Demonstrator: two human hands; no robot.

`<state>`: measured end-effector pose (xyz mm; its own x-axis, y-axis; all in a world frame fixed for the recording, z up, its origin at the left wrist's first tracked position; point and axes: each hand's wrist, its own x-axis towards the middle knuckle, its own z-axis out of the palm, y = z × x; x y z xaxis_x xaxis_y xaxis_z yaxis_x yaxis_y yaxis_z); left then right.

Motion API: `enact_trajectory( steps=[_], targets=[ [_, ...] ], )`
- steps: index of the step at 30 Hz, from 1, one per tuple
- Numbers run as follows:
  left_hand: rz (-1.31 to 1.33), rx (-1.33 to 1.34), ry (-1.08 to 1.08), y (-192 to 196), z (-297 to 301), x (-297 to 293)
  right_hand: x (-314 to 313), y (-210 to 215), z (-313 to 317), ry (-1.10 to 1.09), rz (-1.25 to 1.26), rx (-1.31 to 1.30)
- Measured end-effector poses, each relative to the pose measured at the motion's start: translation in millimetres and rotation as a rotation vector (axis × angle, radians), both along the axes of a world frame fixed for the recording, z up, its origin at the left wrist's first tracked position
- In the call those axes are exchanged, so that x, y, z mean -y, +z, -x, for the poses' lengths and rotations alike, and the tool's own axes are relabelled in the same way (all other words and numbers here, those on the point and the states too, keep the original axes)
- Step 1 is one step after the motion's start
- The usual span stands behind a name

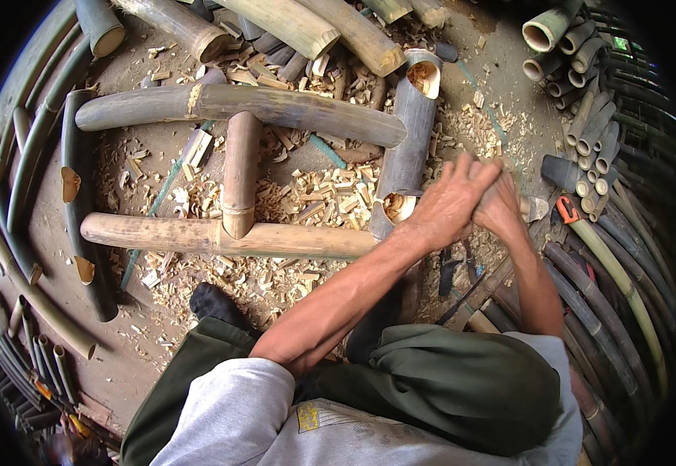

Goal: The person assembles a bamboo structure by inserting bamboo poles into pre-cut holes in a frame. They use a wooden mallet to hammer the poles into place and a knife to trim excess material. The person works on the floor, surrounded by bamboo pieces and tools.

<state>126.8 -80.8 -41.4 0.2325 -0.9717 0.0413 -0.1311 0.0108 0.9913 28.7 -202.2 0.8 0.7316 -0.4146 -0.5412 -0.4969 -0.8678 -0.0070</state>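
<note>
My left hand (450, 203) reaches across to the right and meets my right hand (499, 200), its fingers lying against that hand. The fingers of both are closed; what they grip is hidden. A pale, blunt-ended piece (536, 208) shows just right of my right hand, its kind unclear. Close to my left hand stands the lower notch of a dark bamboo post (409, 124), cut open at both ends. Joined to this post are an upper bamboo rail (299, 107) and a lower bamboo rail (299, 238), with a short bamboo crosspiece (240, 171) between them.
Wood chips (338, 194) litter the ground. A notched bamboo pole (82, 210) lies at the frame's left end. An orange-handled tool (568, 210) rests on bamboo at right. Stacked bamboo poles (602, 326) crowd the right side; thick bamboo lengths (346, 35) lie at the far edge.
</note>
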Motion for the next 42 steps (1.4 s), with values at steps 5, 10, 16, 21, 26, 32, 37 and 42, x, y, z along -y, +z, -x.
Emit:
enact_trajectory(
  steps=[5, 10, 16, 21, 26, 32, 37, 42],
  targets=[
    [0.102, -0.157, 0.46, -14, 10, -16, -3, -7, -54, 0.35, 0.049, -0.07],
    [0.005, 0.021, 0.522, -12, 27, -16, -4, -2, -57, 0.42, -0.11, -0.218],
    [-0.254, 0.057, 0.077, 21, 72, -19, 13, -10, 43, 0.236, -0.578, -0.298],
    [-0.288, 0.085, -0.197, 18, 66, -34, -31, -24, 97, -0.195, -0.764, -0.095],
    [-0.325, 0.037, -0.634, 3, 34, -34, -92, -33, 76, -0.786, -0.719, -0.285],
    [-0.293, 0.021, -0.16, 13, 50, -38, -44, -10, 56, -0.164, -0.663, -0.282],
    [-0.21, -0.03, -0.16, 14, 50, -52, -60, -11, 67, -0.372, -0.728, -0.205],
    [-0.316, 0.052, -0.761, 7, 6, -45, -124, -51, 106, -0.583, -0.927, 0.095]
  ],
)
